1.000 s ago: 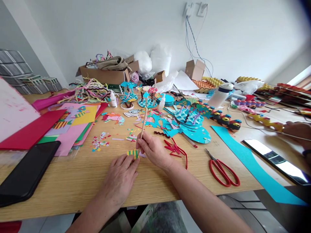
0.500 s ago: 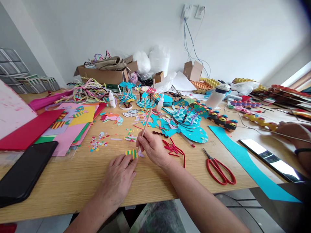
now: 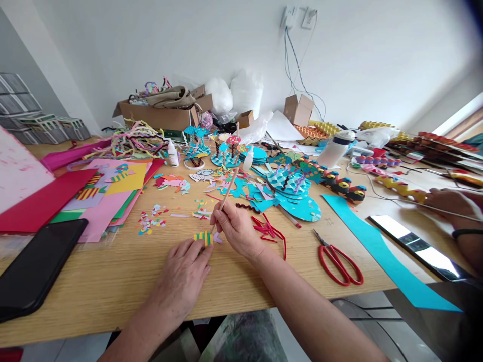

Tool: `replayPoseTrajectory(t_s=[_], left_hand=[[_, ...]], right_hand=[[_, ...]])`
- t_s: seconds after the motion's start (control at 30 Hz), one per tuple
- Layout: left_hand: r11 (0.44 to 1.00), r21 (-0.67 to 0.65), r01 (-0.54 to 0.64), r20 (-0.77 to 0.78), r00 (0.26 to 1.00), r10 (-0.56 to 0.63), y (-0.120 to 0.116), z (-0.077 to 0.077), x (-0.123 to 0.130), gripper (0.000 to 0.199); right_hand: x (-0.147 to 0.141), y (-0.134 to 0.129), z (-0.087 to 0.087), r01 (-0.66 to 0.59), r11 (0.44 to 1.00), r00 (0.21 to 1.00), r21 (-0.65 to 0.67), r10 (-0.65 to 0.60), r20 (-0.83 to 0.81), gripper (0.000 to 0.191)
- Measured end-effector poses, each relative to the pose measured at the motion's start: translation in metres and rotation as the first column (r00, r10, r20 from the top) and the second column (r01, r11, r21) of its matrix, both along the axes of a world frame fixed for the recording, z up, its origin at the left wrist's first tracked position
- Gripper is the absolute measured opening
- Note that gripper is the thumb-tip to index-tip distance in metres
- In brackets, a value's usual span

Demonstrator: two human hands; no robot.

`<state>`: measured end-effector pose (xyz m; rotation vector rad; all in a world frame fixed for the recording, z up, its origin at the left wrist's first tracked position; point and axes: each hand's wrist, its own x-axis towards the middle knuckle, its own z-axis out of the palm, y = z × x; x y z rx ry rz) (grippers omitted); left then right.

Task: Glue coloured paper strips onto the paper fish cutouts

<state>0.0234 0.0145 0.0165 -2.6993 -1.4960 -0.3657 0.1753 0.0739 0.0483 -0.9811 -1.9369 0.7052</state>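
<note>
A small paper piece (image 3: 204,237) with yellow and green stripes lies on the table in front of me. My left hand (image 3: 181,271), fingers bent and close together, holds it down by its near edge. Between the thumb and fingers of my right hand (image 3: 239,226) is a thin wooden stick (image 3: 229,189), tilted, its lower tip at the right end of the striped piece. A lilac paper bit (image 3: 218,239) shows beside that end, partly behind my right hand; whether the two are joined I cannot tell.
Red-handled scissors (image 3: 339,262) and red strips (image 3: 277,234) lie to the right. Paper scraps (image 3: 151,219) lie ahead, coloured sheets (image 3: 92,221) and a black phone (image 3: 43,266) at left. Small glue bottles (image 3: 172,155) stand farther back. Another person's hand (image 3: 451,203) is at far right.
The view has shifted slightly. Both hands stay at the striped piece, and the stick's tip has hardly moved.
</note>
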Motion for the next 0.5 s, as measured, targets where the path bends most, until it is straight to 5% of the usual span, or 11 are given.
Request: replayPoseTrajectory(t_s=[0.5], left_hand=[[1.0,0.012,0.01,0.014,1.0,-0.01,-0.0004,-0.0035,-0.0014,0.036]], right_hand=[[-0.0003,-0.002,0.0002,0.014,1.0,1.0,-0.013,-0.014,0.019,0.019]])
